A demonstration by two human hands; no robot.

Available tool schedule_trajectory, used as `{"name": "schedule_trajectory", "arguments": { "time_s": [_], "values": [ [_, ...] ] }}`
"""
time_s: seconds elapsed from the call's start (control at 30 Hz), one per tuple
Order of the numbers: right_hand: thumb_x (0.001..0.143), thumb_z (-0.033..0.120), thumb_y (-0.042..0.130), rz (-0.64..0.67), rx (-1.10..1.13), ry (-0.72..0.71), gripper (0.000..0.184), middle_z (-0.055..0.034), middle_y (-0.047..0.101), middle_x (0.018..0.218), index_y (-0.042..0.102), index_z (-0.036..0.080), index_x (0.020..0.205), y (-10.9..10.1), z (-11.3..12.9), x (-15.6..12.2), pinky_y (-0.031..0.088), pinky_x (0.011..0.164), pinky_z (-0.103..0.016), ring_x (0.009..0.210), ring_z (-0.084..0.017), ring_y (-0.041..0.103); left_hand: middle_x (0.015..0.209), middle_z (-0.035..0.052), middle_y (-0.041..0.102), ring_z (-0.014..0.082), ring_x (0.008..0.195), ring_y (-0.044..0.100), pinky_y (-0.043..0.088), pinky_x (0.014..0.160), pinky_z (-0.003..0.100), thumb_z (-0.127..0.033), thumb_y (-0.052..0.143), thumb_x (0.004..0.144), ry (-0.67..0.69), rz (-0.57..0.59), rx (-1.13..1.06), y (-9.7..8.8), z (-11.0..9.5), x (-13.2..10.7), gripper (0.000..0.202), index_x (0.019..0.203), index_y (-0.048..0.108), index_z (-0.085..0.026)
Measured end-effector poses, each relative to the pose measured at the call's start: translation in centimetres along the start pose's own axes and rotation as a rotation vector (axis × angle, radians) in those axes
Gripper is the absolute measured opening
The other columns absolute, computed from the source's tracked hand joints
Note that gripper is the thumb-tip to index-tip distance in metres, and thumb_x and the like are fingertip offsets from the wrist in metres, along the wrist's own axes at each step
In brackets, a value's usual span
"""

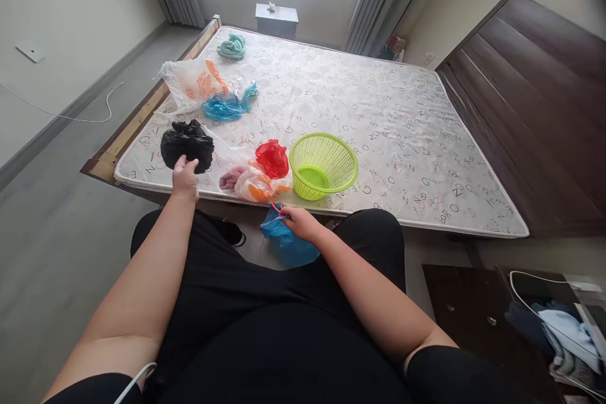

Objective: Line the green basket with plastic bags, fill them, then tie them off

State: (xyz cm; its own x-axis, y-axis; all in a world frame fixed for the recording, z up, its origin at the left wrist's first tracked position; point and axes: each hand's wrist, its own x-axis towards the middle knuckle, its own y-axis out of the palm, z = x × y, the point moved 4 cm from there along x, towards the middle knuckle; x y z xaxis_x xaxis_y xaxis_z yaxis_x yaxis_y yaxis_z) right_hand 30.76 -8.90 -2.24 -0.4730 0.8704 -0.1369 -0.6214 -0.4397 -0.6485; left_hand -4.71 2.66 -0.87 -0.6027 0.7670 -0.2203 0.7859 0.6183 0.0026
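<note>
My left hand point(186, 178) is closed on the near side of a crumpled black plastic bag point(188, 146) at the mattress's front left. Below the mattress edge, between my knees, my right hand point(299, 223) grips the top of a blue plastic bag point(288, 245) with a red and pale drawstring. Between the hands, on the mattress, lie a red plastic bag point(272, 159), a white bag with orange print point(259, 184) and a mauve cloth point(231, 177). A yellow-green plastic basket point(323, 166) stands upright just right of them.
The patterned mattress point(402, 139) fills the bed, with a wooden side rail point(137, 118) at left. Farther back lie a white-and-orange bag point(196, 83), a light blue bag point(225, 105) and a green cloth point(231, 46). A dark cabinet point(466, 303) stands at lower right.
</note>
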Motion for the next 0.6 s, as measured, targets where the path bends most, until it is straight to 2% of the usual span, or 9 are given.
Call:
{"name": "schedule_trajectory", "arguments": {
  "time_s": [0.07, 0.13, 0.2, 0.27, 0.33, 0.4, 0.43, 0.5, 0.6],
  "values": [
    [0.092, 0.014, 0.063, 0.023, 0.003, 0.0, 0.009, -0.0018, 0.072, 0.089, 0.069, 0.021, 0.09, 0.1, 0.1, 0.0, 0.046, 0.076, -0.027, 0.086, -0.019, 0.066, 0.152, 0.0128, 0.056, 0.0263, 0.145, 0.051, 0.047, 0.115, 0.044, -0.027, 0.071, 0.08, 0.051, 0.002, 0.055, 0.2, 0.3, -0.6, 0.051, 0.13, 0.062, -0.021],
    [0.092, 0.012, 0.061, 0.015, 0.025, -0.012, 0.012, -0.0018, 0.073, 0.091, 0.07, 0.02, 0.092, 0.1, 0.3, -0.1, 0.047, 0.079, -0.028, 0.087, -0.019, 0.067, 0.134, 0.0128, 0.066, 0.0251, 0.127, 0.063, 0.055, 0.103, 0.04, -0.029, 0.071, 0.079, 0.011, 0.034, 0.095, 1.0, 1.0, -1.5, 0.041, 0.118, 0.064, -0.02],
    [0.091, 0.009, 0.059, -0.022, 0.079, -0.031, 0.018, -0.0024, 0.076, 0.098, 0.071, 0.02, 0.097, -0.1, 0.4, 0.0, 0.05, 0.084, -0.029, 0.091, -0.019, 0.069, 0.113, 0.0114, 0.072, 0.0225, 0.104, 0.071, 0.059, 0.089, 0.036, -0.03, 0.074, 0.075, -0.069, 0.147, 0.129, 2.3, 1.9, -3.0, 0.035, 0.106, 0.066, -0.018],
    [0.09, 0.007, 0.057, -0.087, 0.145, -0.048, 0.024, -0.0037, 0.078, 0.107, 0.073, 0.021, 0.102, -0.3, 0.4, 0.0, 0.053, 0.093, -0.033, 0.1, -0.02, 0.071, 0.102, 0.011, 0.074, 0.0213, 0.088, 0.073, 0.06, 0.079, 0.034, -0.033, 0.08, 0.07, -0.13, 0.375, 0.17, 4.0, 2.7, -5.2, 0.035, 0.099, 0.068, -0.017],
    [0.089, 0.008, 0.058, -0.169, 0.195, -0.075, 0.029, -0.0058, 0.078, 0.116, 0.074, 0.021, 0.109, -0.5, 0.3, 0.1, 0.054, 0.102, -0.037, 0.11, -0.022, 0.071, 0.107, 0.0112, 0.076, 0.0242, 0.093, 0.074, 0.061, 0.077, 0.034, -0.04, 0.085, 0.068, -0.127, 0.696, 0.255, 5.9, 3.3, -8.0, 0.04, 0.099, 0.073, -0.019],
    [0.089, 0.008, 0.058, -0.242, 0.228, -0.127, 0.037, -0.0079, 0.076, 0.123, 0.074, 0.021, 0.12, -0.7, 0.2, 0.1, 0.053, 0.108, -0.04, 0.118, -0.023, 0.07, 0.113, 0.0107, 0.078, 0.0258, 0.103, 0.073, 0.06, 0.082, 0.032, -0.044, 0.087, 0.069, -0.094, 1.033, 0.375, 7.4, 3.9, -11.2, 0.043, 0.104, 0.078, -0.021],
    [0.089, 0.008, 0.057, -0.272, 0.24, -0.159, 0.043, -0.0084, 0.076, 0.126, 0.072, 0.021, 0.127, -0.7, 0.1, 0.1, 0.052, 0.111, -0.041, 0.121, -0.023, 0.07, 0.112, 0.0098, 0.078, 0.0249, 0.1, 0.073, 0.06, 0.08, 0.03, -0.046, 0.087, 0.069, -0.084, 1.152, 0.442, 7.8, 4.3, -12.6, 0.045, 0.106, 0.078, -0.021],
    [0.087, 0.007, 0.055, -0.318, 0.248, -0.204, 0.056, -0.0083, 0.075, 0.128, 0.066, 0.022, 0.14, -0.9, 0.0, 0.1, 0.051, 0.115, -0.043, 0.125, -0.022, 0.068, 0.101, 0.0072, 0.078, 0.0213, 0.081, 0.072, 0.058, 0.067, 0.027, -0.047, 0.084, 0.071, -0.132, 1.32, 0.6, 8.1, 5.3, -14.7, 0.048, 0.111, 0.078, -0.022],
    [0.087, 0.007, 0.053, -0.371, 0.237, -0.218, 0.066, -0.0083, 0.073, 0.133, 0.059, 0.023, 0.15, -1.3, 0.1, -0.1, 0.046, 0.121, -0.044, 0.132, -0.022, 0.065, 0.073, 0.0029, 0.071, 0.0171, 0.054, 0.063, 0.049, 0.048, 0.026, -0.046, 0.079, 0.074, -0.283, 1.486, 0.832, 7.5, 6.8, -16.6, 0.034, 0.097, 0.075, -0.021]
  ]
}}
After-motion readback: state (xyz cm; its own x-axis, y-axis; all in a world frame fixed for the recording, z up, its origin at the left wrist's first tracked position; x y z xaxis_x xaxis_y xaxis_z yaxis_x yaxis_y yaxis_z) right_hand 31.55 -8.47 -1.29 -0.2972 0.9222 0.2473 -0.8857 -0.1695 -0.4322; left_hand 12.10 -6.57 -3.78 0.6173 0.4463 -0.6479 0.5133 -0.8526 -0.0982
